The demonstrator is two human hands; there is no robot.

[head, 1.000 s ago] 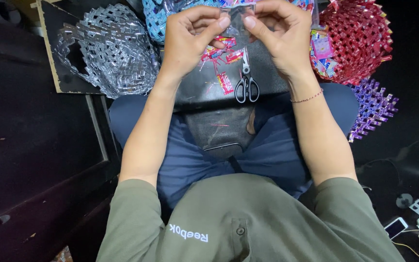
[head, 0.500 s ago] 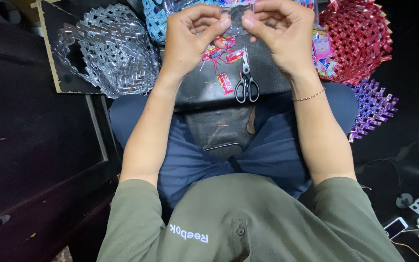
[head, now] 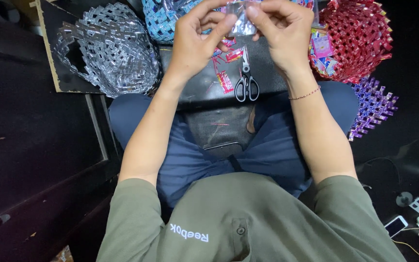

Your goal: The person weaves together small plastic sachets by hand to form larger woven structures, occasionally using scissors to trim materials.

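My left hand and my right hand meet at the top of the view, both pinching a small shiny silver wrapper strip between thumbs and fingertips. Below the hands a dark board rests across my lap. On it lie black-handled scissors and several red and pink wrapper scraps. The top edge of the view cuts off my fingertips.
A woven silver basket sits at the left, a woven blue one behind my left hand, a woven red one at the right, a purple woven piece below it. A phone and small items lie on the floor at lower right.
Both hands have lifted slightly toward the top of the view while working the silver strip between the fingers. The scissors and scraps have not moved.
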